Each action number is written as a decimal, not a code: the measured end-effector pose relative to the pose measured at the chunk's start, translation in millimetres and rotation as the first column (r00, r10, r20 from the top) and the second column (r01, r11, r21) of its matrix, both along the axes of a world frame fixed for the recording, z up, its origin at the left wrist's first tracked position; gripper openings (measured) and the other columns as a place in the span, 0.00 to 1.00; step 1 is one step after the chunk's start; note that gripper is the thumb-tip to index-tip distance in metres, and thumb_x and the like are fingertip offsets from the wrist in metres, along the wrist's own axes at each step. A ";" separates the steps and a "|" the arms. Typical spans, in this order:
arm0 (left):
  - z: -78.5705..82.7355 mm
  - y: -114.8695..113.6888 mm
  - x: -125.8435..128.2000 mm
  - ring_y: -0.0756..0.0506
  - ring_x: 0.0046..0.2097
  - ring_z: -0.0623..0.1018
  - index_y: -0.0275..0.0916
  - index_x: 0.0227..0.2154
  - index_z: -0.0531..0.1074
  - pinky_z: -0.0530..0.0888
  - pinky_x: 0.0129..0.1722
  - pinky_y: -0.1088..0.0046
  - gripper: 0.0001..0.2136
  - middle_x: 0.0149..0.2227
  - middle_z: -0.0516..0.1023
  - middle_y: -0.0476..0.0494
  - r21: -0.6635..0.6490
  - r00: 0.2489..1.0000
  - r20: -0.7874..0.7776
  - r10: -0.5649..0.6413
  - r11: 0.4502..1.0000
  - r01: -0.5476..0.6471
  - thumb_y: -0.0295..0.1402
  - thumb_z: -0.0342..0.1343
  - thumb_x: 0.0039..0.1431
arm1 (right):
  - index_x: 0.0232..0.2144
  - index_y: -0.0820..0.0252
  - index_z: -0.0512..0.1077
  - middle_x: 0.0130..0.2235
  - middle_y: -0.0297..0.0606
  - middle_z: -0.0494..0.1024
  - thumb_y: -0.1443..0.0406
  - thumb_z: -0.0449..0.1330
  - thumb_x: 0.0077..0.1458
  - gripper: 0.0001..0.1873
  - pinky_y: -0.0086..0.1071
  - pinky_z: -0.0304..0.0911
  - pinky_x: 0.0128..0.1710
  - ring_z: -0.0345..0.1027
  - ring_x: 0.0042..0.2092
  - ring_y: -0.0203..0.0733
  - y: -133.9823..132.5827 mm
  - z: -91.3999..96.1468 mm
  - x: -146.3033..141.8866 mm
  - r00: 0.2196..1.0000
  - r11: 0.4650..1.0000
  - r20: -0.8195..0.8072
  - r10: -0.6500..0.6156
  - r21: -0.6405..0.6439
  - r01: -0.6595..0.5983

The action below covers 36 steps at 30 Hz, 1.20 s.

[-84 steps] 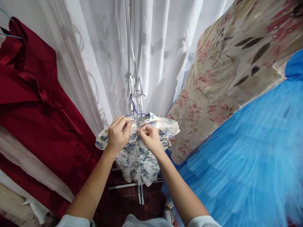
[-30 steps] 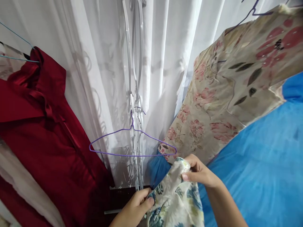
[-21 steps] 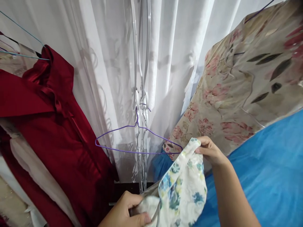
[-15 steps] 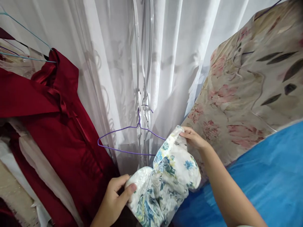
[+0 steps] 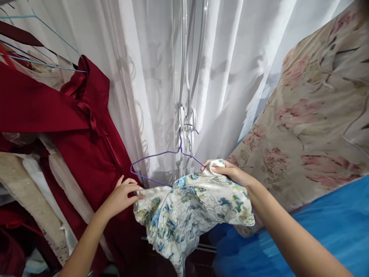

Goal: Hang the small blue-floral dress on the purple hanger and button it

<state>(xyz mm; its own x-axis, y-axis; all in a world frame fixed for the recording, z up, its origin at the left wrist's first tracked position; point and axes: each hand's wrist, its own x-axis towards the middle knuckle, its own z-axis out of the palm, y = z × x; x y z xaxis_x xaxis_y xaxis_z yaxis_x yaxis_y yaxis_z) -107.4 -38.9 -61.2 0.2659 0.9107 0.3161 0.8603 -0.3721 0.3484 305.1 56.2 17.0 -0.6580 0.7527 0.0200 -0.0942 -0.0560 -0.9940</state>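
Head view: white garment [image 5: 190, 207], blue-green floral print, crumpled, spread sideways.

No readable text, label, brand, number or sign anywhere on the garments, hangers or curtain.

The left hand [image 5: 123, 194] and the right hand [image 5: 228, 174] were bare, and both forearms [image 5: 86, 238] were uncovered as far as they showed.

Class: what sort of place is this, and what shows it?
Probably a clothes-hanging corner, in a home or costume shop: a hung red satin garment, a bare purple hanger, a floral top, and a white curtain behind.
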 end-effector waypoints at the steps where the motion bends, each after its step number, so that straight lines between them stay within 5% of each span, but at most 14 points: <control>1: 1.1 3.8 -8.5 0.42 0.49 0.74 0.46 0.35 0.78 0.54 0.64 0.47 0.05 0.42 0.78 0.46 0.013 0.999 -0.003 0.033 0.999 -0.033 0.38 0.59 0.57 | 0.36 0.63 0.76 0.31 0.37 0.77 0.59 0.69 0.48 0.16 0.28 0.62 0.29 0.70 0.31 0.40 -0.1 1.3 0.1 1.000 1.000 0.006 -0.011 0.010 0.011; 4: 14.1 11.1 -21.9 0.41 0.51 0.73 0.44 0.41 0.74 0.66 0.56 0.56 0.09 0.48 0.77 0.43 0.082 0.995 0.052 0.084 0.993 -0.088 0.35 0.52 0.62 | 0.32 0.62 0.75 0.28 0.35 0.76 0.60 0.70 0.46 0.14 0.27 0.60 0.26 0.68 0.28 0.38 -1.2 2.8 -0.7 0.998 0.998 0.021 -0.061 0.002 0.061; 7: 35.6 16.5 -15.7 0.41 0.52 0.72 0.41 0.41 0.70 0.67 0.54 0.61 0.09 0.50 0.74 0.41 0.166 0.985 0.151 0.083 0.980 -0.108 0.33 0.46 0.64 | 0.31 0.62 0.75 0.27 0.34 0.75 0.60 0.70 0.45 0.13 0.27 0.59 0.24 0.66 0.26 0.37 -3.7 4.5 -2.0 0.996 0.997 0.020 -0.083 -0.006 0.083; 12: 64.4 33.6 24.1 0.43 0.56 0.71 0.40 0.43 0.65 0.66 0.56 0.64 0.08 0.56 0.71 0.38 0.240 0.889 0.440 -0.126 0.971 0.018 0.31 0.45 0.65 | 0.33 0.62 0.77 0.28 0.36 0.76 0.59 0.70 0.46 0.14 0.28 0.64 0.29 0.69 0.29 0.39 -3.8 9.5 -5.2 0.997 0.998 0.031 -0.064 -0.022 0.064; 14: 66.9 41.9 39.5 0.45 0.49 0.75 0.41 0.46 0.64 0.70 0.51 0.66 0.09 0.60 0.68 0.38 0.238 0.833 0.525 -0.174 0.970 0.052 0.30 0.46 0.63 | 0.39 0.61 0.78 0.33 0.38 0.79 0.56 0.69 0.48 0.19 0.31 0.67 0.35 0.73 0.35 0.43 -5.6 8.2 -2.4 0.993 0.996 0.086 -0.085 0.019 0.083; 17: 62.4 49.1 51.7 0.50 0.35 0.75 0.42 0.49 0.64 0.71 0.42 0.72 0.15 0.56 0.70 0.39 0.281 0.839 0.536 -0.097 0.957 -0.068 0.30 0.52 0.59 | 0.47 0.58 0.76 0.41 0.39 0.80 0.52 0.66 0.51 0.24 0.34 0.68 0.43 0.73 0.44 0.48 -17.1 -4.6 12.7 0.972 0.975 0.143 -0.184 0.148 0.163; 20: 58.0 47.6 53.7 0.49 0.32 0.73 0.41 0.42 0.69 0.70 0.37 0.74 0.11 0.39 0.76 0.45 0.339 0.873 0.489 0.007 0.920 -0.197 0.37 0.58 0.58 | 0.39 0.60 0.79 0.37 0.40 0.81 0.50 0.66 0.50 0.21 0.36 0.68 0.41 0.74 0.40 0.50 -36.3 -28.6 33.3 0.938 0.932 0.127 -0.323 0.214 0.292; 23: 64.1 42.2 55.6 0.48 0.32 0.74 0.40 0.33 0.71 0.69 0.36 0.75 0.12 0.32 0.76 0.48 0.393 0.911 0.412 0.022 0.897 -0.200 0.43 0.60 0.56 | 0.32 0.61 0.79 0.28 0.39 0.80 0.50 0.66 0.51 0.20 0.34 0.67 0.31 0.72 0.30 0.46 -50.1 -43.9 41.8 0.870 0.857 -0.002 -0.492 0.171 0.485; 27: 83.0 45.5 56.2 0.46 0.34 0.76 0.42 0.36 0.72 0.66 0.34 0.76 0.12 0.32 0.77 0.49 0.389 0.946 0.306 0.103 0.894 -0.223 0.45 0.58 0.58 | 0.34 0.59 0.79 0.25 0.36 0.77 0.53 0.69 0.48 0.17 0.30 0.63 0.24 0.68 0.25 0.41 -59.0 -24.1 21.8 0.726 0.724 -0.200 -0.658 0.099 0.683; 29: 86.3 57.2 52.1 0.46 0.34 0.75 0.43 0.36 0.72 0.63 0.33 0.75 0.10 0.31 0.77 0.50 0.356 0.954 0.263 0.144 0.904 -0.235 0.43 0.57 0.59 | 0.33 0.58 0.78 0.25 0.35 0.76 0.52 0.67 0.51 0.16 0.29 0.62 0.23 0.66 0.24 0.40 -69.7 -6.6 0.9 0.704 0.698 -0.241 -0.668 0.127 0.705; 31: 80.5 73.7 48.2 0.47 0.32 0.73 0.42 0.34 0.71 0.61 0.32 0.75 0.07 0.28 0.74 0.51 0.279 0.923 0.366 0.117 0.933 -0.229 0.40 0.58 0.58 | 0.35 0.56 0.78 0.29 0.35 0.77 0.49 0.62 0.56 0.18 0.29 0.63 0.26 0.68 0.28 0.40 -88.8 5.9 -22.2 0.791 0.753 -0.224 -0.569 0.245 0.611; 33: 66.4 89.1 49.7 0.48 0.28 0.69 0.41 0.30 0.69 0.61 0.31 0.75 0.05 0.23 0.68 0.52 0.184 0.836 0.545 0.063 0.964 -0.193 0.36 0.55 0.58 | 0.43 0.56 0.77 0.37 0.38 0.79 0.44 0.58 0.57 0.25 0.31 0.68 0.35 0.72 0.36 0.44 -112.2 8.1 -42.1 0.948 0.846 -0.123 -0.295 0.428 0.319; 35: 47.7 97.4 60.7 0.48 0.27 0.66 0.40 0.27 0.67 0.62 0.30 0.75 0.07 0.21 0.64 0.52 0.120 0.744 0.669 0.009 0.986 -0.119 0.34 0.49 0.60 | 0.48 0.57 0.76 0.45 0.43 0.79 0.40 0.53 0.57 0.33 0.37 0.68 0.46 0.72 0.44 0.49 -130.6 -2.9 -54.5 1.000 0.833 -0.012 -0.019 0.553 0.023; 36: 38.1 97.7 70.2 0.48 0.27 0.66 0.40 0.26 0.66 0.63 0.30 0.74 0.09 0.21 0.64 0.52 0.104 0.718 0.696 -0.020 0.992 -0.074 0.34 0.47 0.60 | 0.48 0.57 0.76 0.47 0.45 0.78 0.39 0.52 0.58 0.34 0.39 0.66 0.50 0.72 0.47 0.51 -135.1 -13.5 -57.6 1.000 0.810 0.000 0.011 0.587 -0.009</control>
